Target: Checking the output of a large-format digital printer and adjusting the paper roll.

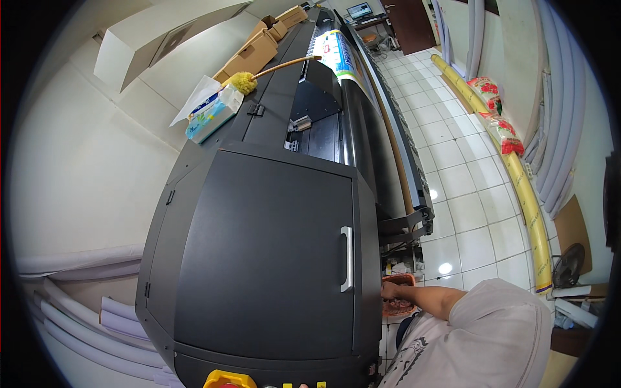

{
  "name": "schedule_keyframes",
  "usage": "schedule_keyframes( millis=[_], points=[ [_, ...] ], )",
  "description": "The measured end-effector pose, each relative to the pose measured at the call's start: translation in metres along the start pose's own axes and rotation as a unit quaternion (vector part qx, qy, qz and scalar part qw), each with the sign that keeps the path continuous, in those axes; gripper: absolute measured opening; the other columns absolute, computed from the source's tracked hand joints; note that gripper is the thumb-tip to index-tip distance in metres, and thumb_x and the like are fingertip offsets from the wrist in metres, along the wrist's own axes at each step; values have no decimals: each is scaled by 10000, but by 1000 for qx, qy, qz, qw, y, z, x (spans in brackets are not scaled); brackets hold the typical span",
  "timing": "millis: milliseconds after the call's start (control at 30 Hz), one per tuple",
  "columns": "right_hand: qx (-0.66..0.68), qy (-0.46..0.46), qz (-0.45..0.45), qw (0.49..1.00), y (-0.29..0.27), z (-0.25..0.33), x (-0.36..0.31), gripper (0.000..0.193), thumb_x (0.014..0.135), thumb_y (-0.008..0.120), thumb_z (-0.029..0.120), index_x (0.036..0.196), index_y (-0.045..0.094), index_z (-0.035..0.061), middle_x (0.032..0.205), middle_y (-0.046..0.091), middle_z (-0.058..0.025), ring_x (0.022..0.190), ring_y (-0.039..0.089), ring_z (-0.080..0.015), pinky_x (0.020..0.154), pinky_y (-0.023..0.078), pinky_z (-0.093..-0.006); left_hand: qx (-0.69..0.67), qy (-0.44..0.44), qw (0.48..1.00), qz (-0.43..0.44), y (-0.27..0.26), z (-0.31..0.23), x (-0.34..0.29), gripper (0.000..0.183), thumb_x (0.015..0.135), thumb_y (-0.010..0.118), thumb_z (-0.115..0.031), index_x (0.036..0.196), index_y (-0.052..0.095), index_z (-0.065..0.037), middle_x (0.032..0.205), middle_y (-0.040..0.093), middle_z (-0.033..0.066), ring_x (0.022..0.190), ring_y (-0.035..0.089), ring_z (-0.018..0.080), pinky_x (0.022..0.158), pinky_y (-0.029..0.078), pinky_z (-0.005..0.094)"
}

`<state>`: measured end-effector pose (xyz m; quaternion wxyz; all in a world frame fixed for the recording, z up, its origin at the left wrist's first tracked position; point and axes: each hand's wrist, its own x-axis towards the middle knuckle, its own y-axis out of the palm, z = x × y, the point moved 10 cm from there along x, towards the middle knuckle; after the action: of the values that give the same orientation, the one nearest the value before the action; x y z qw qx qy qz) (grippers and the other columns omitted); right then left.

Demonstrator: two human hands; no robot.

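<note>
My right arm, in a light grey short sleeve, reaches in from the lower right. At its end my right hand (pixel 389 290) is low beside the dark grey cabinet end of a wide-format printer (pixel 272 246). The fingers are partly behind the cabinet's edge, so what they hold, if anything, is hidden. Under and around the hand is an orange-red basket (pixel 406 279) on the floor. Left of it is the cabinet door's silver handle (pixel 347 258), which the hand does not touch. My left hand does not show.
A yellow emergency-stop housing (pixel 229 379) sits at the cabinet's near edge. A tissue pack (pixel 213 116), a yellow duster (pixel 242 82) and cardboard boxes (pixel 249 55) lie on top. Along the right, a long yellow roll (pixel 527 213) and red-white bags (pixel 503 134) lie on the tiled floor (pixel 466 178).
</note>
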<state>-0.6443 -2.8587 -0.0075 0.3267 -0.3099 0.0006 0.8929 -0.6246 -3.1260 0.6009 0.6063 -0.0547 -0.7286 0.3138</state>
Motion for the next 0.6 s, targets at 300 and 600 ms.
schedule_keyframes(
  millis=[300,600],
  points=[
    [70,31,-6,997,-6,-5,-10,285,876,561,210,679,650,23,678,665,-122,539,619,-181,470,475,-333,-4,-7,1000,-8,0,2,-1,147,872,621,-119,934,615,13,931,642,118,919,619,275,1018,381,548],
    [48,43,-15,998,-9,-1,-15,255,873,586,195,711,658,12,682,667,-95,617,676,-187,495,492,-326,-5,0,1000,1,0,1,0,162,868,620,-120,949,621,20,935,643,124,925,621,276,1028,377,542]
  ],
)
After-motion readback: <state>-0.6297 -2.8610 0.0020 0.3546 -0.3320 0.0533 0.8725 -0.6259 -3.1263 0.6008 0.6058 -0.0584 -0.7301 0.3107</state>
